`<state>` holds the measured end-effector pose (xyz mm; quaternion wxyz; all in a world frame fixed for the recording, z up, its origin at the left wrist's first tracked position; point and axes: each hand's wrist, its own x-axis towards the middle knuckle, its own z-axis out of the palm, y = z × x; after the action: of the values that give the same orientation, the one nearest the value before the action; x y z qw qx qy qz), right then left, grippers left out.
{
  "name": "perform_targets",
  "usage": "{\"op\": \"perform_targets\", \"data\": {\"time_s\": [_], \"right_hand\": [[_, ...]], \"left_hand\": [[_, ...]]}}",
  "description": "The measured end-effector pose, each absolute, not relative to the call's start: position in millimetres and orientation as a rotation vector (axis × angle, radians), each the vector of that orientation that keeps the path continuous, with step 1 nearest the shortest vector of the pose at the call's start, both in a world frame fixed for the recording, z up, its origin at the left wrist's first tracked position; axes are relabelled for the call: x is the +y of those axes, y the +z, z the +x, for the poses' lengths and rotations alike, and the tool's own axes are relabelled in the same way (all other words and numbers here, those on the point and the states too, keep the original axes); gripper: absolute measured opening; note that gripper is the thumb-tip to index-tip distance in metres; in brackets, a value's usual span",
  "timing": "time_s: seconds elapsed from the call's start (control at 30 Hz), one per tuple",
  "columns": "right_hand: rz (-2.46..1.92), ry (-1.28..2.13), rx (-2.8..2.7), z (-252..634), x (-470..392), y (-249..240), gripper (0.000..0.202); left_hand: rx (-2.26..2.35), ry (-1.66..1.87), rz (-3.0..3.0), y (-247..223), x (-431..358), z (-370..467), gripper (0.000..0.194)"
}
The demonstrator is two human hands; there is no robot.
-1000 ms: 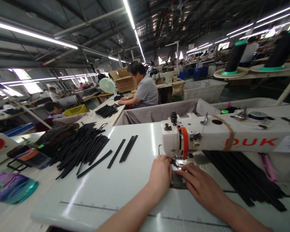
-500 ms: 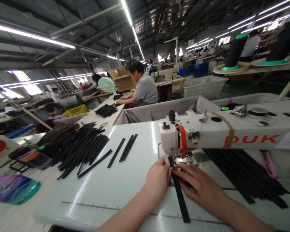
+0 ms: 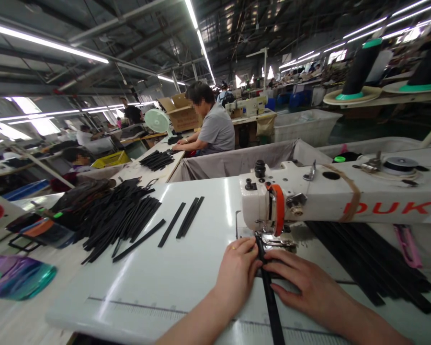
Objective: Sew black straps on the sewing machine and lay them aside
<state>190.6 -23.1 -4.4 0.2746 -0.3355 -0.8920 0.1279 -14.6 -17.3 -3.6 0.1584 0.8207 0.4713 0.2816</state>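
Note:
A black strip point(image 3: 272, 306) runs from under the needle area of a white sewing machine point(image 3: 309, 191) toward me over the pale table. Curled beside the strip's far end, my left hand point(image 3: 238, 268) presses its fingers on the strip's left edge. From the other side my right hand point(image 3: 301, 278) rests with fingers spread, the fingertips touching the strip's right edge. The strip passes between the two hands. An orange band point(image 3: 279, 210) sits on the machine's head.
Left on the table lie a heap of black strips point(image 3: 125, 215) and several loose ones point(image 3: 190, 218). More strips point(image 3: 366, 258) lie under the machine arm, near a pink tool point(image 3: 409, 247). Beyond, a person in grey point(image 3: 219, 124) sits at another table.
The strip's near end has slid toward me, past the lower picture edge. Both hands stay beside the strip. The view has shifted slightly, with the machine now farther right.

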Motion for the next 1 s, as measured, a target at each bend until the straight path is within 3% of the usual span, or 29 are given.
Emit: {"op": "perform_targets", "data": {"time_s": [0.83, 1.0], "right_hand": [[-0.909, 0.378, -2.437, 191.4, -23.3, -1.2, 0.033], [-0.942, 0.408, -2.428, 189.0, -25.6, 5.0, 0.03]], "left_hand": [[1.305, 0.731, 2.449, -7.3, -13.1, -13.3, 0.019], [1.37, 0.816, 2.313, -2.6, -17.4, -12.8, 0.033]]}}
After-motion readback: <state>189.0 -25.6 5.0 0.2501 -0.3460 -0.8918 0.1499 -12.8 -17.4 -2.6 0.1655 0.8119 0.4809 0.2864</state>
